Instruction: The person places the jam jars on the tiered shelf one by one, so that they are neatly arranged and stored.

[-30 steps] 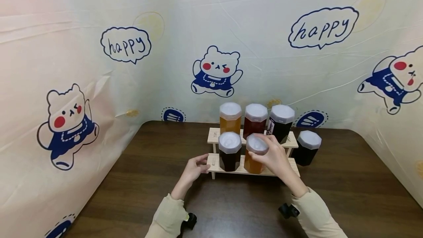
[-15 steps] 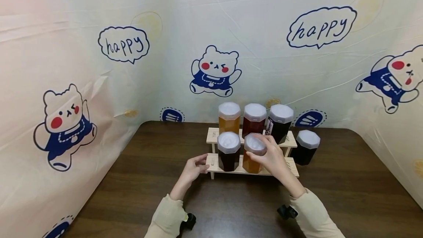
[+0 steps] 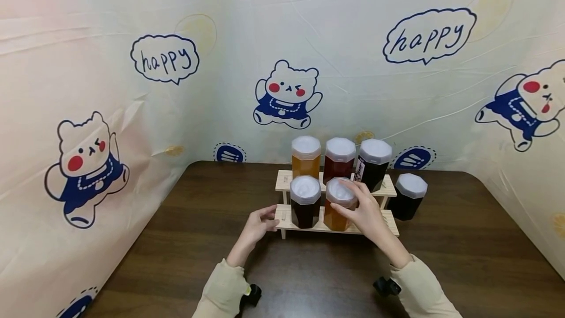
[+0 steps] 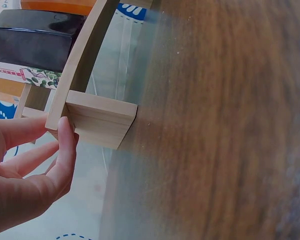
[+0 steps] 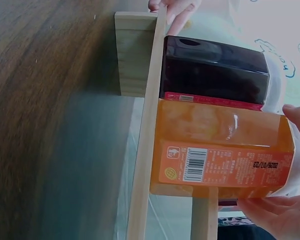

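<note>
My right hand (image 3: 367, 212) grips an amber jar (image 3: 337, 217) round its white eight-sided lid, thumb on one side and fingers on the other. This jar stands on the lower step of a two-step wooden rack (image 3: 282, 216); its orange label with a barcode shows in the right wrist view. Beside it on the same step is a dark jar (image 3: 305, 214). My left hand (image 4: 35, 175) pinches the left end of the lower step between thumb and fingers. On the upper step stand an orange-yellow jar (image 3: 306, 165), a dark red jar (image 3: 339, 168) and a black jar (image 3: 370, 174).
Another black jar (image 3: 407, 205) stands on the brown table (image 3: 212, 200), right of the rack. A printed cloth (image 3: 220, 97) with bears hangs behind the table and along its sides. Small black devices (image 3: 386, 286) sit by both sleeves.
The head view shifts very slightly. Both hands stay in place, the right one on the amber jar's lid and the left one on the rack's end.
</note>
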### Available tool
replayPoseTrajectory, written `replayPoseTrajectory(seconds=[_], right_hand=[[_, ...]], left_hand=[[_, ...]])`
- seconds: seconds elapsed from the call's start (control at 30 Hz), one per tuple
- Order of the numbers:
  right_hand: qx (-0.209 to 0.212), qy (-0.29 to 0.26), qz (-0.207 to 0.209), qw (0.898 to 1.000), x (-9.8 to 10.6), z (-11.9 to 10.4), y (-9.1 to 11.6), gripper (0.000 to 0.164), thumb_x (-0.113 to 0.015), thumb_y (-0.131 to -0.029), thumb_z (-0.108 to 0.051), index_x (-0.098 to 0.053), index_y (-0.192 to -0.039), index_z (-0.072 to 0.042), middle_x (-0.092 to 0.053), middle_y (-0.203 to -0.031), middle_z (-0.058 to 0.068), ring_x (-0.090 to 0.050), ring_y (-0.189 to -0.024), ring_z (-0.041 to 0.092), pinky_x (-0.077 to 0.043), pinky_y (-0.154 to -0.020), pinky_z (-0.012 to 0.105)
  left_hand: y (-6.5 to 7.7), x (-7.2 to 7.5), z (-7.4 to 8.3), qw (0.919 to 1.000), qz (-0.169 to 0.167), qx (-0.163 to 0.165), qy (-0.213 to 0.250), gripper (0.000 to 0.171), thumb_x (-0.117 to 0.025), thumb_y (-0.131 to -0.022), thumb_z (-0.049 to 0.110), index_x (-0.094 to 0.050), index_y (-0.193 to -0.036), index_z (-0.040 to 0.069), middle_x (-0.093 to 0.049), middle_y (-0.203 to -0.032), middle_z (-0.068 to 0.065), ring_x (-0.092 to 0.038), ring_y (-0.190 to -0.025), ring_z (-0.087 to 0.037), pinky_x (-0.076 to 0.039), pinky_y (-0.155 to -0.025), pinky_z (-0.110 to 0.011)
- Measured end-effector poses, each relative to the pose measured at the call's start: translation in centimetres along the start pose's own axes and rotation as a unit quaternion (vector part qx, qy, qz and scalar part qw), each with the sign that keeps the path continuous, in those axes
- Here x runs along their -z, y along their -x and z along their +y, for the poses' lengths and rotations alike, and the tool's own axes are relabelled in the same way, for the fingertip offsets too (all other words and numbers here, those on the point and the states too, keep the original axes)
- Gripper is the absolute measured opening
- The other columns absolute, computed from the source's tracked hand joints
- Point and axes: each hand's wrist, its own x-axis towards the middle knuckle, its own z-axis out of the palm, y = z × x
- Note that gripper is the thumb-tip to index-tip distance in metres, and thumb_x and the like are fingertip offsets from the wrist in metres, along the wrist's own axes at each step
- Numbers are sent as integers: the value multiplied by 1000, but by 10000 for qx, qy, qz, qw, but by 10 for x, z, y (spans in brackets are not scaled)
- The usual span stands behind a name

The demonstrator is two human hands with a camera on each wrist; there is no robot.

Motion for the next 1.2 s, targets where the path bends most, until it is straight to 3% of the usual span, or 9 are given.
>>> replayPoseTrajectory(seconds=[0.17,0.4,0.47,0.53,0.63,0.83,1.0,1.1,1.2], right_hand=[[180,146,120,9997,4,1,3,51,-77,-67,-14,-57,-113,-7,-50,-111,18,-53,-95,32,-52,-65,40],[457,226,359,9981,15,4,7,45,-77,-65,-9,-61,-108,-4,-54,-109,15,-54,-98,30,-49,-78,44],[550,228,412,9974,19,6,8,44,-77,-65,-7,-61,-107,-4,-56,-108,13,-55,-97,26,-50,-81,32],[583,234,407,9972,23,8,9,43,-76,-66,-6,-62,-106,-4,-57,-107,10,-55,-96,24,-49,-82,30],[667,299,444,9963,30,10,9,42,-75,-66,-4,-61,-106,-4,-59,-105,9,-56,-94,21,-43,-84,12],[846,385,584,9940,42,18,9,41,-74,-65,3,-62,-104,-1,-61,-103,11,-56,-94,25,-31,-85,-1],[746,552,649,9936,52,30,9,38,-72,-67,2,-62,-103,-2,-60,-100,11,-55,-94,26,-34,-83,2],[690,677,680,9930,58,38,8,34,-71,-68,1,-63,-101,-1,-60,-100,11,-55,-93,27,-43,-80,18],[618,791,715,9924,64,48,8,32,-70,-69,2,-62,-100,1,-59,-99,14,-54,-93,28,-43,-76,35]], left_hand=[[0,1,-1,10000,-30,9,-3,43,-56,-77,-10,-46,-120,-13,-54,-93,-22,-54,-60,-9,-53,-58,-25],[1,1,-1,10000,-65,-35,5,43,-56,-77,-9,-46,-119,-14,-54,-94,-22,-54,-60,-10,-53,-58,-26],[0,0,-1,10000,-40,-8,32,43,-56,-77,-10,-47,-119,-13,-54,-93,-21,-54,-60,-9,-53,-58,-25],[4,0,5,10000,-51,-28,32,42,-55,-77,-11,-46,-119,-15,-54,-93,-23,-54,-60,-10,-54,-59,-27],[4,0,6,10000,-47,-55,61,43,-55,-78,-11,-45,-119,-16,-54,-93,-24,-54,-61,-11,-54,-59,-28],[1,0,-1,10000,2,-34,22,44,-56,-78,-9,-45,-120,-14,-54,-94,-24,-54,-62,-11,-54,-58,-27],[2,0,1,10000,18,-38,18,44,-56,-78,-9,-45,-120,-15,-54,-93,-24,-54,-61,-11,-54,-58,-29],[3,0,3,10000,6,-12,-6,44,-56,-78,-9,-45,-120,-14,-53,-94,-25,-53,-61,-11,-54,-58,-29],[4,0,4,10000,-17,0,17,44,-56,-78,-9,-45,-120,-14,-53,-94,-25,-53,-62,-11,-54,-59,-30]])
